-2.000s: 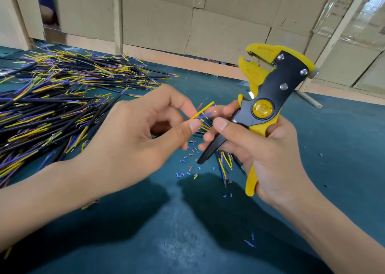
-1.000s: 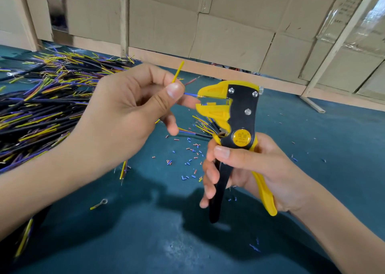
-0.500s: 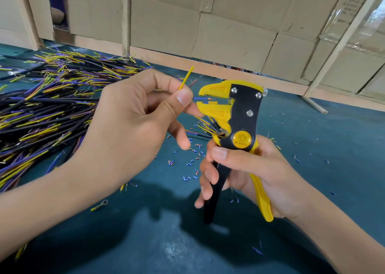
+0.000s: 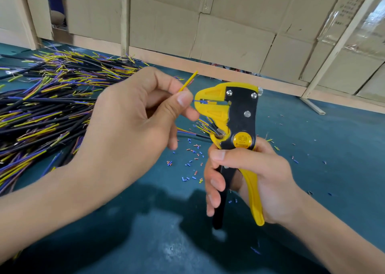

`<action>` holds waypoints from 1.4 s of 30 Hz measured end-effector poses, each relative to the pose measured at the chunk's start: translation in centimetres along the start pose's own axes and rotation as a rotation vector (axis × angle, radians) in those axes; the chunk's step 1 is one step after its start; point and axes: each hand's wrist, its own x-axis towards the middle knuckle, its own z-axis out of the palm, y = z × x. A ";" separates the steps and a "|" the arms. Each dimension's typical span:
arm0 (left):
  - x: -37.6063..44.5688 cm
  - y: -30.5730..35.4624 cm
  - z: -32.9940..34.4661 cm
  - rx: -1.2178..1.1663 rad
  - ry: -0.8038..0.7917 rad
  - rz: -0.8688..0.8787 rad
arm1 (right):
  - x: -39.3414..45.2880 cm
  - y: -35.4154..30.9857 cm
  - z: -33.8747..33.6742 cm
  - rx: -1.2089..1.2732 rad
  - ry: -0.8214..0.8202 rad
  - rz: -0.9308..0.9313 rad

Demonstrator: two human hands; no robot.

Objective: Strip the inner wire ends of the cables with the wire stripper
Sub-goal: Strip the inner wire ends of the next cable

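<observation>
My right hand (image 4: 258, 180) grips the handles of a yellow and black wire stripper (image 4: 237, 127), held upright with its jaws pointing left. My left hand (image 4: 133, 123) pinches a cable's thin inner wires between thumb and forefinger. A blue inner wire (image 4: 196, 100) runs from my thumb tip into the stripper's jaws. A yellow inner wire (image 4: 188, 81) sticks up and to the right, clear of the jaws. The cable's black sheath is hidden inside my left hand.
A big pile of black cables (image 4: 41, 107) with yellow, blue and purple ends covers the left of the blue-green table (image 4: 333, 148). Small bits of cut insulation (image 4: 193, 155) lie under my hands. Cardboard boxes (image 4: 208, 23) line the far edge.
The stripper came down from the upper right and turned upright. My left hand brought the blue wire into its jaws, where it stays. The jaws look narrower than half a second ago.
</observation>
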 end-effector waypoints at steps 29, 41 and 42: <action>4.8 -5.5 -2.2 1.188 -0.645 -0.435 | 1.4 -1.5 -6.8 -0.142 0.991 -0.355; 3.2 -2.6 0.1 0.501 -0.263 0.127 | 1.0 -1.2 -5.4 -0.081 0.589 -0.270; 2.9 -2.3 0.4 0.461 -0.270 0.150 | 1.0 -1.3 -5.1 -0.070 0.541 -0.270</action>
